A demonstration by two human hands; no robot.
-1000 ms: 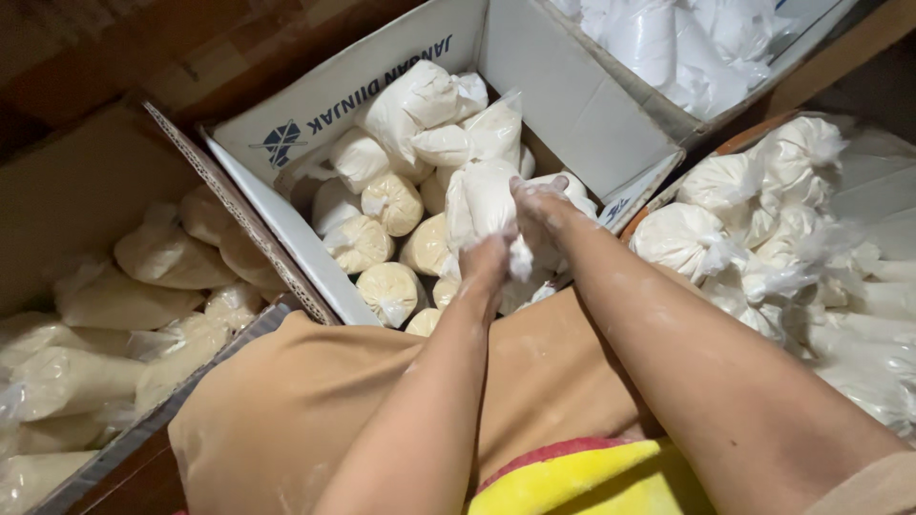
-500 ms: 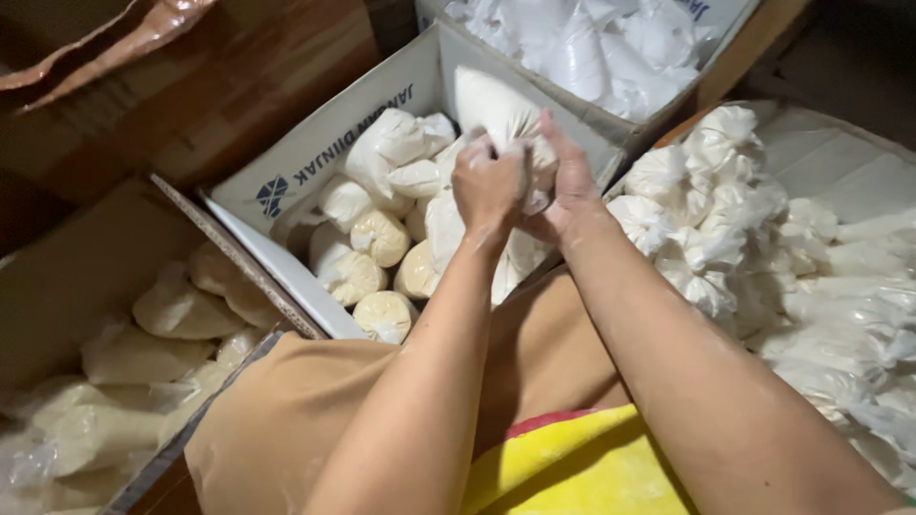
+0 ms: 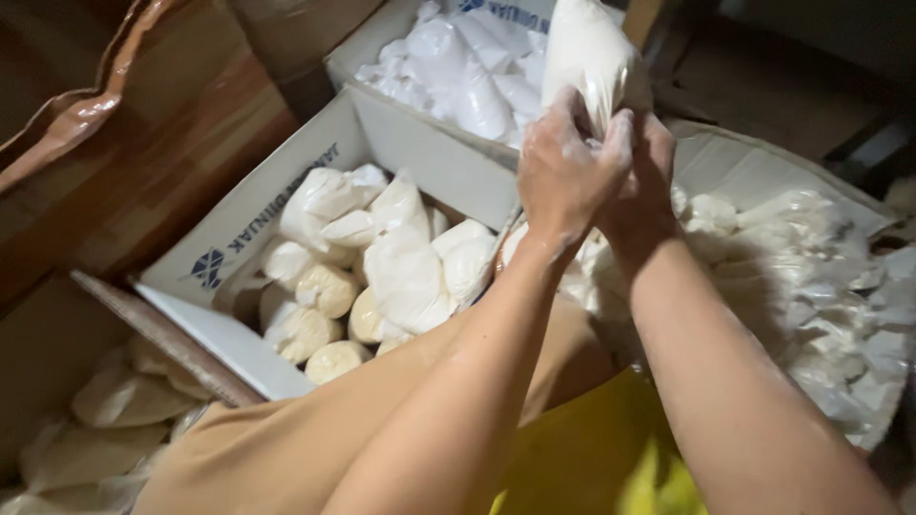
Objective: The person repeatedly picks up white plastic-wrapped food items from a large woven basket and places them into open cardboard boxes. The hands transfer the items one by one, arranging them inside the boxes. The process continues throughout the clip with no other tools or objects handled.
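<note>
The white cardboard box stands open below and to the left of the raised hands, packed with tied plastic bags of pale dough. Beyond its far wall a second box holds whiter bags, and right of it a heap of bags lies on plastic sheeting. Above the white box's right corner, the left hand and right hand both keep a closed grip on the neck of one filled bag.

Filled clear plastic bags crowded the open white cardboard box, its upright far wall barring passage, while air above stayed free.
</note>
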